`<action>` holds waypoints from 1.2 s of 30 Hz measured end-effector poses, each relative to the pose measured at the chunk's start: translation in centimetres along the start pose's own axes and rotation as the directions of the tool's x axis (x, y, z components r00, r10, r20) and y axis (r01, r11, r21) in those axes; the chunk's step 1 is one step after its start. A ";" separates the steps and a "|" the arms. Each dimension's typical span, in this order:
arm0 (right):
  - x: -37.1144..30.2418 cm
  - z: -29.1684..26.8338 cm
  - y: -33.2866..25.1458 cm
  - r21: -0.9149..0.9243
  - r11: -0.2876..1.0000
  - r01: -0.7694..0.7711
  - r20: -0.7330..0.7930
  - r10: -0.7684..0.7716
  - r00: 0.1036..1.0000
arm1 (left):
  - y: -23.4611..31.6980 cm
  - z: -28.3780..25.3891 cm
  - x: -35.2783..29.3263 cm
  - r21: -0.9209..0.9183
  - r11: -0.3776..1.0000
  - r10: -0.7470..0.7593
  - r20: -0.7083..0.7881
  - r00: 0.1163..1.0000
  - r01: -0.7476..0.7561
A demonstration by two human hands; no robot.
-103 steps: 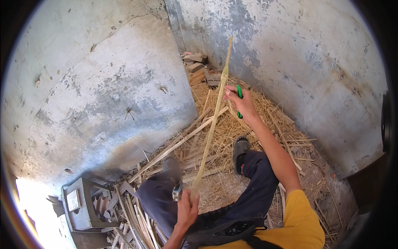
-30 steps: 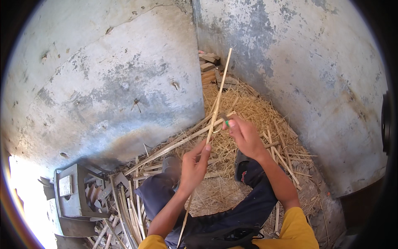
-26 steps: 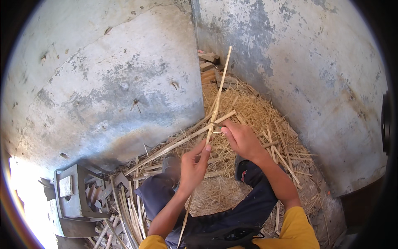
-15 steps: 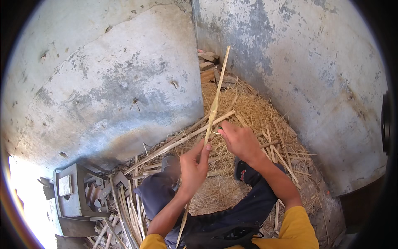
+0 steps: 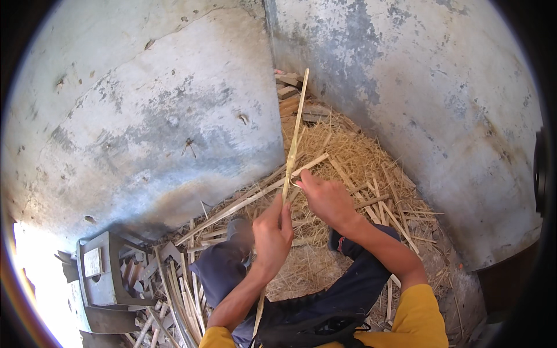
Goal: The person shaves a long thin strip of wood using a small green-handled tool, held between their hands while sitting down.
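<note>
My left hand (image 5: pixel 272 235) is closed around a long, pale bamboo strip (image 5: pixel 299 120), thumb pressed along it. The strip slants upward and away from me, and its lower end passes down by my left forearm. Beside the strip, just above my left fingertips, my right hand (image 5: pixel 329 200) is closed in a fist. A thin, curved, light-coloured piece (image 5: pixel 295 182) shows between the right fingers and the strip; whether it is a blade or a peeled sliver I cannot tell. The right fingers hide the rest of what they grip.
Straw-like shavings (image 5: pixel 342 142) and loose strips (image 5: pixel 249 200) cover the floor between two worn walls. At left stands a grey metal frame (image 5: pixel 107 284) by a bundle of strips (image 5: pixel 180 301). Bricks (image 5: pixel 287 91) lie in the corner. My dark-trousered legs (image 5: pixel 342 284) are bent below my hands.
The strip's top end has swung a little left and down. Both hands have shifted slightly left with it, the right still closed beside the strip.
</note>
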State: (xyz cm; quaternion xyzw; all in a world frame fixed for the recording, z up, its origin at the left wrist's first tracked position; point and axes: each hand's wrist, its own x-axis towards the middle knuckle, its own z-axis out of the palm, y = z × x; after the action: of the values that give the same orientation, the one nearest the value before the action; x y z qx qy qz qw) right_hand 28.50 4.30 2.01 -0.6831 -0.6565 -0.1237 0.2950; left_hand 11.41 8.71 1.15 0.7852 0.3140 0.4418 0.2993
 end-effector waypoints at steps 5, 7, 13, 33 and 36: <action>0.4 0.5 0.1 0.120 0.990 -0.068 0.069 0.060 0.996 | 0.0 0.1 -0.1 0.034 0.999 0.010 -0.022 1.000 -0.009; 0.3 1.3 0.5 0.249 0.964 -0.095 0.044 0.087 0.995 | 0.0 0.1 0.0 0.046 0.998 0.044 -0.034 0.998 -0.042; 0.6 1.2 3.0 0.753 0.557 -0.351 0.358 0.102 0.928 | -0.6 0.5 0.1 -0.004 0.998 0.063 -0.022 0.998 -0.063; -0.1 0.4 1.8 0.262 0.963 0.062 -0.076 -0.043 0.996 | -1.5 -0.3 0.4 -0.422 0.844 -0.194 0.337 0.921 0.332; -0.2 0.2 1.3 0.237 0.969 0.077 -0.116 -0.051 0.992 | -1.7 -0.4 0.1 -0.256 0.963 -0.011 0.250 0.968 0.077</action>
State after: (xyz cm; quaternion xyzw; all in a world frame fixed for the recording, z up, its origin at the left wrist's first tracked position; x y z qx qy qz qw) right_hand 29.67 4.28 1.46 -0.6130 -0.6713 -0.0897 0.4068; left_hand 10.76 9.91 0.13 0.7797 0.2304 0.3721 0.4478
